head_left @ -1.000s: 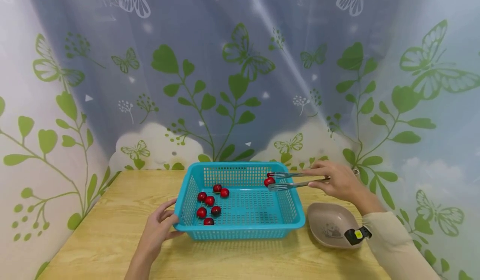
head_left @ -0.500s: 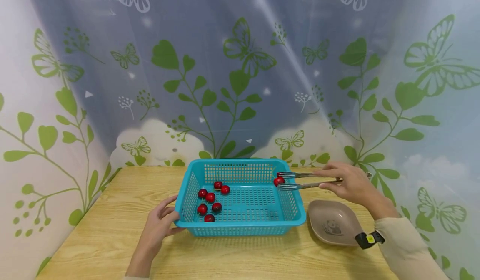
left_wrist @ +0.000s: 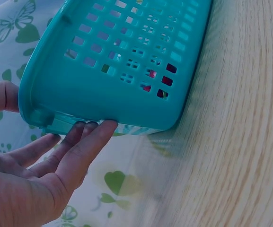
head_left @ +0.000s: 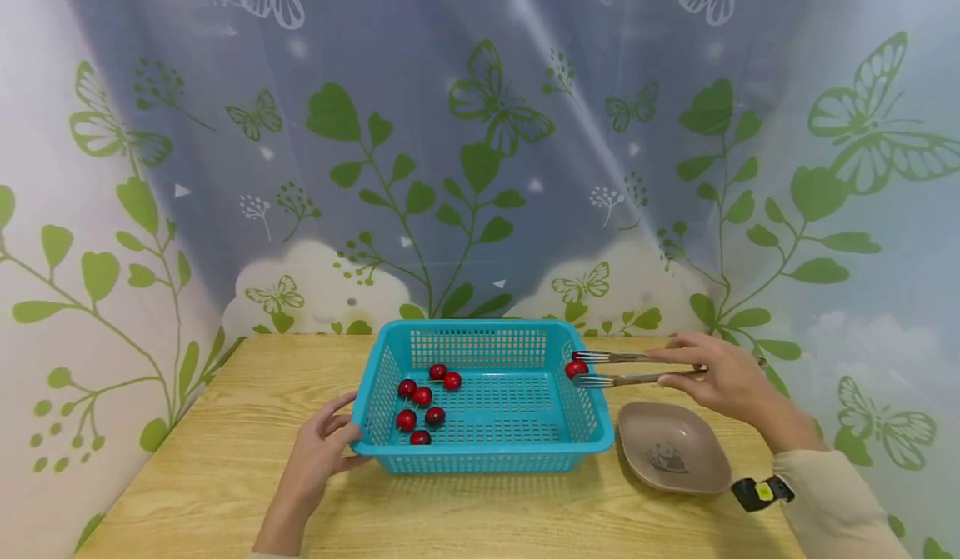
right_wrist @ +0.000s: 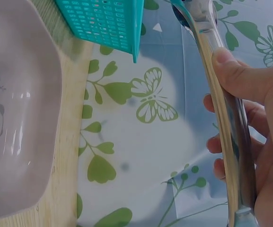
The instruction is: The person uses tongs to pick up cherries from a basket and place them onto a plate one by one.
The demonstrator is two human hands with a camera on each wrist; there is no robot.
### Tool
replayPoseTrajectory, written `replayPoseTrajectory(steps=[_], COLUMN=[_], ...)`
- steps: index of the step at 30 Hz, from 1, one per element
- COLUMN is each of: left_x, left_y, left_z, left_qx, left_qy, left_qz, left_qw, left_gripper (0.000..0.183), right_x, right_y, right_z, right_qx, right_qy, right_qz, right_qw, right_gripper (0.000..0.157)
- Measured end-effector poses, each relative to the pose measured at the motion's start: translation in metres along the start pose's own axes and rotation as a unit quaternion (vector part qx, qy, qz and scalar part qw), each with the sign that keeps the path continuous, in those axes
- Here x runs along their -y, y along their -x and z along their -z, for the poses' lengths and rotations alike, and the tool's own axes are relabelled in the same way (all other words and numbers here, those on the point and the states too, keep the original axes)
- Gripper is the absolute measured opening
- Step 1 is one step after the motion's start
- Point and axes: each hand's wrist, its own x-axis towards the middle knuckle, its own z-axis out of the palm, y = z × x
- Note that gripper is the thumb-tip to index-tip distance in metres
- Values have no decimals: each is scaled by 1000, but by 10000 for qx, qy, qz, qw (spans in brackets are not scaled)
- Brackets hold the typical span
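In the head view my right hand (head_left: pixel 723 380) grips metal tongs (head_left: pixel 626 381) with fork-like ends. Between those ends is a red cherry (head_left: pixel 576 369), over the right side of a turquoise plastic basket (head_left: pixel 487 461); a darker red patch shows behind the far tine. Several more cherries (head_left: pixel 422 396) lie in the basket's left half. My left hand (head_left: pixel 313 455) holds the basket's left rim. From the left wrist, the thumb is at the rim and fingers (left_wrist: pixel 82 151) touch the basket's wall (left_wrist: pixel 98 94). The right wrist view shows thumb and fingers around the tongs (right_wrist: pixel 238 156), whose ends are out of sight.
A beige bowl (head_left: pixel 693 438) with a panda print stands right of the basket, below my right hand. The wooden table (head_left: pixel 225 426) meets a butterfly-and-leaf patterned curtain (head_left: pixel 390 209) at the back and sides. A black strap device (head_left: pixel 761 492) is on my right wrist.
My right hand has moved right with the tongs and the cherry, from inside the basket towards its right wall. The left hand keeps its hold on the rim.
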Motion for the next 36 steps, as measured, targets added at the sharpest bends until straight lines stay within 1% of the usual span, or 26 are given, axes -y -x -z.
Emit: replayPoseTrajectory(steps=[6,12,17,22,26,36], left_x=[0,4,5,3,3,3], left_y=[2,3,1,-2,-1,-1], left_z=[-2,-1,0,0,1,1], left_qx=[33,-47,-64,-16,2,35], left_qy=[34,13,27,38,30,95], left_qz=[-16,46,51,-25,-17,-95], left_qw=[10000,10000,10000,10000,10000,9999], left_gripper=[61,63,62,61,63,63], right_x=[-3,-5,-11,-17,-21,-26], right_y=[7,17,29,43,50,61], right_z=[7,18,23,27,29,31], right_qx=[19,143,183,193,177,141], right_qy=[73,221,347,362,341,399], right_qz=[-28,-223,-321,-485,-581,-676], right_qw=[10000,9994,9987,9980,9976,9968], right_gripper=[47,47,47,45,45,45])
